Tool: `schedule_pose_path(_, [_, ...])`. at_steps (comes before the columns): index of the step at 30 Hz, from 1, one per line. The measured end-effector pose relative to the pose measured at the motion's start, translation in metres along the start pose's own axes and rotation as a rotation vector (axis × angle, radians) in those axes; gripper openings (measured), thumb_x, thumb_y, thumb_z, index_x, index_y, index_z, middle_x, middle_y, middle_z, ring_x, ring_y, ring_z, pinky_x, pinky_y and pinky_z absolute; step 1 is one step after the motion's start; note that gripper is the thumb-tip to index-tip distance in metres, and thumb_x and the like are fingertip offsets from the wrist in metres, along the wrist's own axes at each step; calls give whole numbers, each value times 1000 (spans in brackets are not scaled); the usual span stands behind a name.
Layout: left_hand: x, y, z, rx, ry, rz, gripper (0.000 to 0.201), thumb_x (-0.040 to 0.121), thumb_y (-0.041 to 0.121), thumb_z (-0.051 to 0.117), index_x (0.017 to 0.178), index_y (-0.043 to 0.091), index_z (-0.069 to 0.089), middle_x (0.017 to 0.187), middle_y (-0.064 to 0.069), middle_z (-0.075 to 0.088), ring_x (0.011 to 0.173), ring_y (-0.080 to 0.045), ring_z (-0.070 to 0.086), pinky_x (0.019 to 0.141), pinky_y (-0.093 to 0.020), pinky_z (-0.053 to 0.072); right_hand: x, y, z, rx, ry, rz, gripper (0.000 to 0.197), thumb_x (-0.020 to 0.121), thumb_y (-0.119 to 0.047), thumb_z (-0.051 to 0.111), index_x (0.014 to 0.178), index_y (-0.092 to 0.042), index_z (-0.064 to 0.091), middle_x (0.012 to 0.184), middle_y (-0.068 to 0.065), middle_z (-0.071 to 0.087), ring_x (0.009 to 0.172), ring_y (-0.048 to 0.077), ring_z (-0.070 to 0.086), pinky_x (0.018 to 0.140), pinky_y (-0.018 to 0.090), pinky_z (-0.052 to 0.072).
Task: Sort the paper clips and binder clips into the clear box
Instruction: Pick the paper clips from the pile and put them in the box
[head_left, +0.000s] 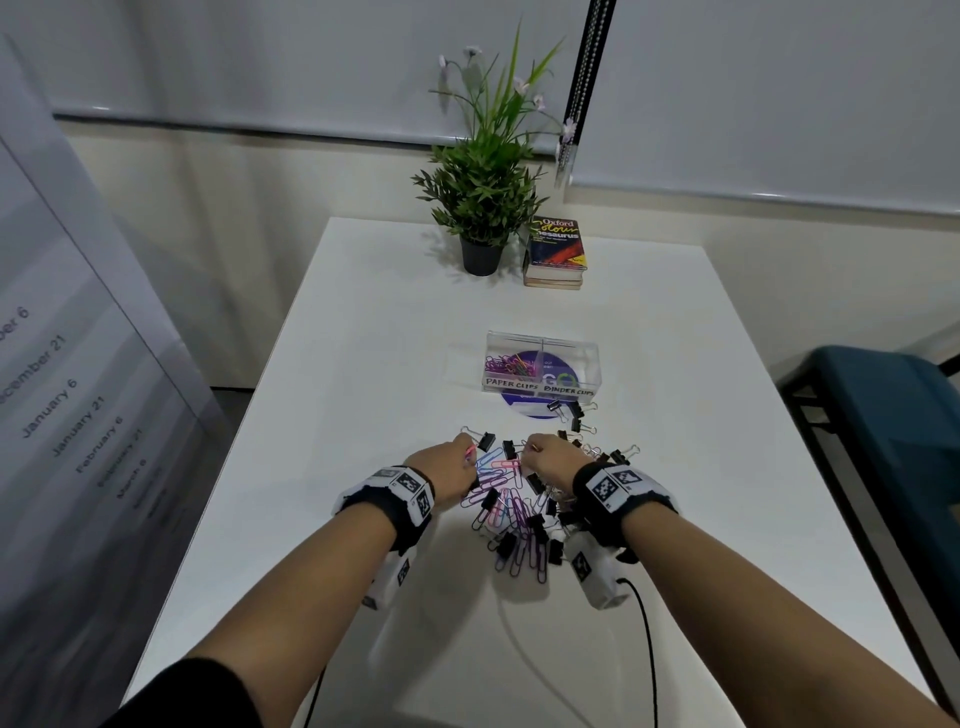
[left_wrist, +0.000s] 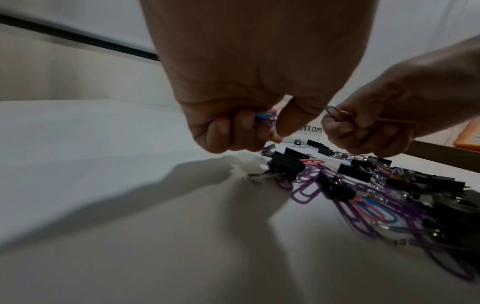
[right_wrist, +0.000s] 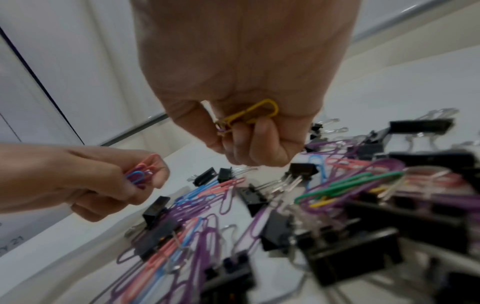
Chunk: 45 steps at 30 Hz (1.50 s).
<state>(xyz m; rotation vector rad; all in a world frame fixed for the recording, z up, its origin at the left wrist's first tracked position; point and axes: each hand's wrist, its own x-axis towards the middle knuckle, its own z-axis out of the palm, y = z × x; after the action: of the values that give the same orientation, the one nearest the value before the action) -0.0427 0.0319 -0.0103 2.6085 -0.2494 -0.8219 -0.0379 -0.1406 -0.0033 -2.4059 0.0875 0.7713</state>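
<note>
Beneath both hands (head_left: 496, 460): clip pile (head_left: 511, 512).

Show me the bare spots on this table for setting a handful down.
Bare white table lies left of the clear box and between that box and the potted plant; the right side is bare too. Crowded: the clip pile between the left hand and right hand, and the binder clips before the box.
</note>
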Motion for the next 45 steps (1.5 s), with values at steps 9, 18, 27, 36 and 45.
schedule_pose_path(9, [2,-12,3,175,85,27,36,92,35,52,122,16,48,116,-7,65,105,-27,62,85,-35,49,6,-15,15,-421,-44,-170,18,91,-25,52,106,-15,50,116,13,64,104,30,59,82,34,45])
schedule_pose_path(18, [5,-26,-13,213,78,21,53,87,40,58,134,23,41,126,-1,60,113,-23,59,91,-33,47,16,-27,25,-619,-69,-240,46,92,-30,52,133,-13,39,121,15,62,109,31,59,89,37,47])
schedule_pose_path(27, [22,3,2,389,59,24,31,96,26,46,119,8,54,124,-11,61,114,-29,60,91,-37,48,19,-18,25,-613,12,-198,24,94,-16,42,114,-5,49,111,17,65,101,33,62,79,38,46])
schedule_pose_path(36, [18,-4,8,362,22,86,39,98,27,45,127,0,44,132,-18,43,122,-34,50,96,-46,43,17,-13,17,-584,-55,-147,30,94,-30,49,110,-4,51,117,17,62,109,31,58,85,38,45])
schedule_pose_path(45, [19,-15,6,346,28,128,31,98,20,43,125,5,45,128,-16,54,118,-33,53,96,-42,43,8,-3,10,-591,-85,-170,26,96,-27,46,111,-5,50,124,18,52,109,33,57,86,38,45])
